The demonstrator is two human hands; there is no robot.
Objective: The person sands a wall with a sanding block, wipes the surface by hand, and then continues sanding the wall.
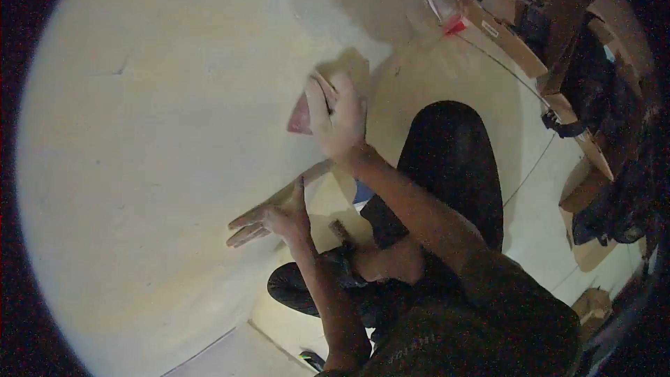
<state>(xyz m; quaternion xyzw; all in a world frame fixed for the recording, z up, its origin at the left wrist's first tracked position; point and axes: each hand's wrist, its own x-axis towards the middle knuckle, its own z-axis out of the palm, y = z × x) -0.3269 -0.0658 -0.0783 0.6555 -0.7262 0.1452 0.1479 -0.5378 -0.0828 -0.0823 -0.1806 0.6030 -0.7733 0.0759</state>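
Head view: my right hand (338, 115) has its fingers bent around a folded, thin, dull-red and tan sheet (300, 116), gripping it. The sheet lies at the broad, smooth, cream-coloured surface (139, 132); its red part shows beyond the fingers. My left hand (283, 220) is nearer the lower edge of the view, fingers extended and thumb spread, grasping nothing that I can see. It is at the same surface; I cannot tell how firmly it presses. The black-clad knee (450, 160) is beside my right forearm. Upper right: a brown cardboard box (513, 45) with dark items inside.
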